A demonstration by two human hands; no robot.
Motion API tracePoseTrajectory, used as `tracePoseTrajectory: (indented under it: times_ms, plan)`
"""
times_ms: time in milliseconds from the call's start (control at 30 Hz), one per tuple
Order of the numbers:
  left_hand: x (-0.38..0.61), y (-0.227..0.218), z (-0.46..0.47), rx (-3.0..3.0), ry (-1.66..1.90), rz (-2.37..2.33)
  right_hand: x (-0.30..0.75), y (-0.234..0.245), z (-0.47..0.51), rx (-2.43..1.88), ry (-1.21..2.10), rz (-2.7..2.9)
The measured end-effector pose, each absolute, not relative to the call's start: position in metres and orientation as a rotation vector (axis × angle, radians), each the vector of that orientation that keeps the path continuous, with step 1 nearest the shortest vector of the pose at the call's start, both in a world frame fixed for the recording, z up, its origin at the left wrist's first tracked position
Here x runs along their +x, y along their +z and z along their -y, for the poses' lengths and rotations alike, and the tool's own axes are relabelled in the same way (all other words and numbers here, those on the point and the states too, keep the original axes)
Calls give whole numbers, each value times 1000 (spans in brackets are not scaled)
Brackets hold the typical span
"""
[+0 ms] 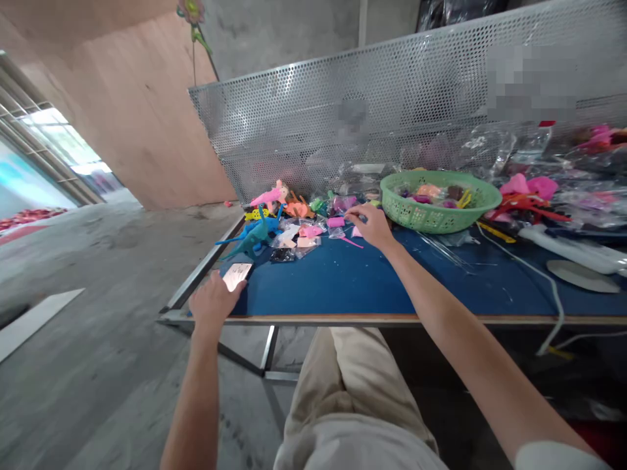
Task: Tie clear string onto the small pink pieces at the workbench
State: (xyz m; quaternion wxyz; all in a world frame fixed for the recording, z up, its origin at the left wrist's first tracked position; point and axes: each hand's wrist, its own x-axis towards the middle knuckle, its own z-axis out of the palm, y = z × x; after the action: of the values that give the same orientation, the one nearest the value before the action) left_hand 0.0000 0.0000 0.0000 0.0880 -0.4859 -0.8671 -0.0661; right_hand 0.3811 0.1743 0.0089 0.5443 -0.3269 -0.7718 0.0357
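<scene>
My left hand [214, 301] rests at the near left corner of the blue table [343, 281], its fingers curled on a small shiny clear packet [236, 275]. My right hand [372, 225] reaches further in, fingers bent down onto a heap of small bagged toy parts [313, 222], mostly pink, beside a green plastic basket [438, 199]. What the right fingers grip, if anything, is hidden. Blue toy dinosaurs [255, 236] lie at the left of the heap, with pink and orange ones [284, 199] behind.
A perforated metal panel [392, 111] stands along the table's back. Clear bags, pink and red toys [531, 192], a white tube [573, 251], a round lid [582, 275] and a white cable [553, 307] crowd the right side. Concrete floor lies left.
</scene>
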Motion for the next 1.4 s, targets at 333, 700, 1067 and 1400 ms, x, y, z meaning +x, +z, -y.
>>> tracePoseTrajectory:
  times_ms: [333, 700, 1067, 1400]
  plan:
    - [120, 58, -60, -2027, -1177, 1528, 383, 9, -178, -833, 96, 1806]
    - [194, 14, -155, -2184, -1609, 986, 386, -1, -206, -831, 715, 1063]
    - [190, -14, -185, -2522, -2483, 1317, 380, 4, -205, -643, 1163, 780]
    - [184, -7, -185, -2466, -2641, 1419, 366, -2, -195, -670, 1070, 1110]
